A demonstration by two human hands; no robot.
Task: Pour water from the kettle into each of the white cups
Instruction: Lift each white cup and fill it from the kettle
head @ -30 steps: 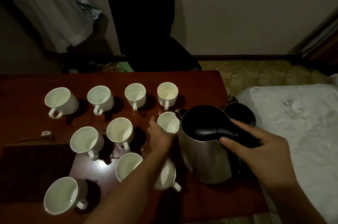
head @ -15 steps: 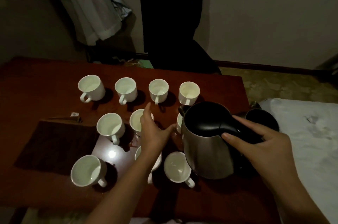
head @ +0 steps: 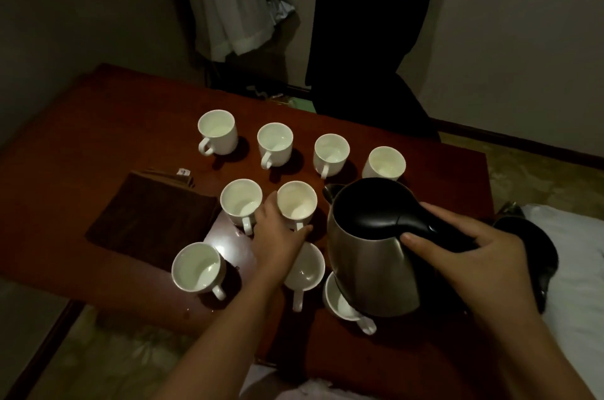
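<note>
Several white cups stand on the red-brown table (head: pixel 98 125). My right hand (head: pixel 480 265) grips the black handle of the steel kettle (head: pixel 369 265), which is upright or slightly tilted over the right side of the table, its spout pointing left. The kettle hides part of a near cup (head: pixel 340 304). My left hand (head: pixel 277 239) holds a middle-row cup (head: pixel 296 205) from its near side, fingers on its left and thumb on its right. Another cup (head: pixel 307 269) lies partly under my left wrist.
A dark brown cloth (head: pixel 147 219) lies on the table's left part. The kettle's black base (head: pixel 529 242) sits at the right edge, beside a white bed sheet (head: pixel 575 269). A dark chair (head: pixel 369 72) and hanging clothes (head: pixel 235 0) stand behind the table.
My left hand moved left from the cup near the kettle's spout to the middle-row cup and now holds it. The kettle stays in my right hand. The view shifted left.
</note>
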